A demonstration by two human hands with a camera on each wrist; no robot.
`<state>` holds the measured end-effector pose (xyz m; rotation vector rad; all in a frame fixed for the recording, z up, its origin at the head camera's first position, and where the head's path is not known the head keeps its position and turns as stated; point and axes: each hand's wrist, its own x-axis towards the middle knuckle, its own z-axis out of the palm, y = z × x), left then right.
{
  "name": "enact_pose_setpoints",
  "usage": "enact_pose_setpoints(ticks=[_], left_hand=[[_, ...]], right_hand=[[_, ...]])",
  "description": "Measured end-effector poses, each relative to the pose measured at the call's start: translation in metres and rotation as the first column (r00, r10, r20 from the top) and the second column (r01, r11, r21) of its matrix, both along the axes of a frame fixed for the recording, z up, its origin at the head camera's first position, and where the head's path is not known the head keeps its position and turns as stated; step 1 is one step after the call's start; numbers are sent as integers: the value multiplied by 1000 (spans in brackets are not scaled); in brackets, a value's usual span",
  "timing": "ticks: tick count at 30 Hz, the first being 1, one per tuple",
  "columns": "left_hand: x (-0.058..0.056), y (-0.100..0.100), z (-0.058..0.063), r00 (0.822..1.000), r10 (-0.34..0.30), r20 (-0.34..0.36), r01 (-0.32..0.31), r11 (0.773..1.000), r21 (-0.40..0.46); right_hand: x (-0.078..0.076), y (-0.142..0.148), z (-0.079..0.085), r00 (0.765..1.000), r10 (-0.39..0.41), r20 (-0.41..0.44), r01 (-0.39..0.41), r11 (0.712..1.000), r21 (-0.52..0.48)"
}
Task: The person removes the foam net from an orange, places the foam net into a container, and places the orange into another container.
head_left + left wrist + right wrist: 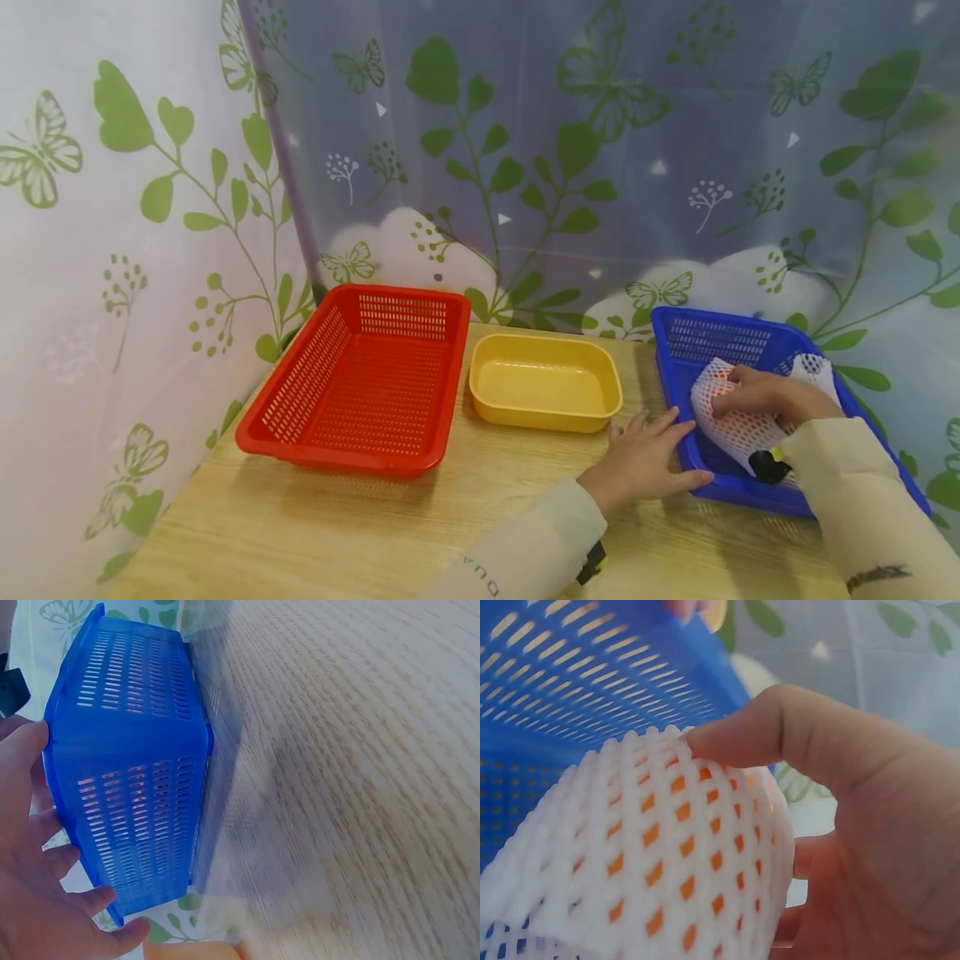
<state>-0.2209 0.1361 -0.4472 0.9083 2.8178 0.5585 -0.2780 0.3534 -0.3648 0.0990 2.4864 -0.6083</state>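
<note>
At the right of the head view a blue plastic basket [757,497] stands on the table. My left hand [637,462] rests on its left front corner with spread fingers; in the left wrist view the fingers [56,859] lie along the rim. Inside the basket my right hand [776,396] grips a white foam fruit net [738,429] with something orange in it. The right wrist view has the thumb [739,739] on top of the net [660,847] and fingers at its side. The orange thing's kind is hidden by the mesh. Another piece of white netting [813,367] lies behind the right hand.
A yellow plastic tub [547,421] stands left of the blue basket. Farther left is a larger red slotted basket [352,458]. All stand on a wood-grain table [315,533]. Patterned curtains [495,167] hang behind and at the left side.
</note>
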Motion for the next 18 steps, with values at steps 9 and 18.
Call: enact_pose_setpoints(ticks=[9, 18], left_hand=[[-1, 0, 2, 1000, -13, 22, 12, 998, 54], [-6, -1, 5, 995, 22, 93, -52, 944, 327]], right_hand=[[12, 5, 9, 984, 86, -157, -85, 996, 17], [30, -1, 20, 944, 127, -304, -131, 991, 6]])
